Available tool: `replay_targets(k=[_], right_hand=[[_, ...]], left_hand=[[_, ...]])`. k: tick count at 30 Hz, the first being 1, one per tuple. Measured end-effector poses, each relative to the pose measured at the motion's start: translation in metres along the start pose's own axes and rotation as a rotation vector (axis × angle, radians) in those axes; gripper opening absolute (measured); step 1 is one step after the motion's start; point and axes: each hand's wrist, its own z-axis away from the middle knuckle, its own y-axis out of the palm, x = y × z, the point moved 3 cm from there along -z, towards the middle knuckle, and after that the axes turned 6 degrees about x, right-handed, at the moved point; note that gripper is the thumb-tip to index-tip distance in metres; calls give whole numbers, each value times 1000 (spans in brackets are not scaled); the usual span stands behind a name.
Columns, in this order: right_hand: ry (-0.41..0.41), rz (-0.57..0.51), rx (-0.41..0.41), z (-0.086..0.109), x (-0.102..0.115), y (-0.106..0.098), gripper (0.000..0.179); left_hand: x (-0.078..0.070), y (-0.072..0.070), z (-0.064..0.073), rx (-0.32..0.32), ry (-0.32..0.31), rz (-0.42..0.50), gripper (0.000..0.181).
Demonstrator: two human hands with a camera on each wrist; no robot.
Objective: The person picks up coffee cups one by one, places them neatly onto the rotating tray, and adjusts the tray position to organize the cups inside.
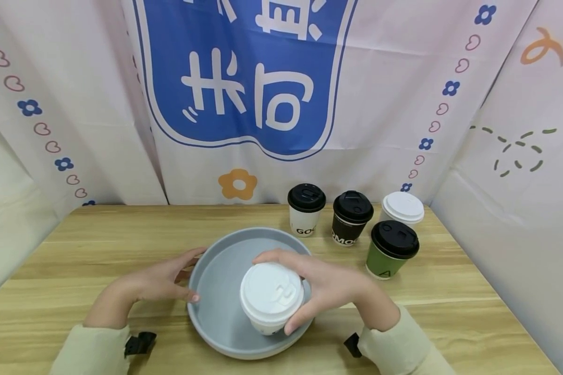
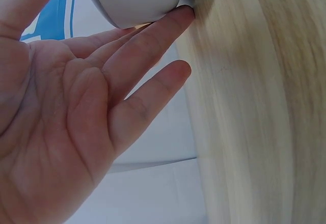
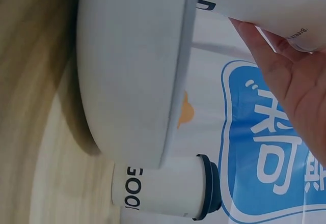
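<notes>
Right grip point(image 1: 330, 281): curled round the held cup point(image 1: 272, 291), thumb on one side and fingers on the other, parted to the cup's width.
Left grip point(image 1: 161, 278): wide, fingers extended and spread, touching the gray plate point(image 1: 220, 297) at its left side.
Held cup: one, white-lidded, over the plate's near right part.
Gray plate: one, round with a raised rim, on the wooden surface point(image 1: 98, 250).
Standing cups: four; the white cup point(image 1: 304, 219) just beyond the plate's far right rim, the black cup point(image 1: 347, 229) farther right of the plate, the green cup point(image 1: 384, 260) right of the plate, and the rear cup point(image 1: 402, 208) beyond the plate to the right, partly hidden.
Lids: three black, two white, counting all five cups.
</notes>
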Motion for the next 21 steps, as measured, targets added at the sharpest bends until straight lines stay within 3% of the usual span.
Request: replay_targets(k=[21], right_hand=[[-9,-4,93,-13,-5,18,105]], left_hand=[[0,1,0,1,-4,0,105]])
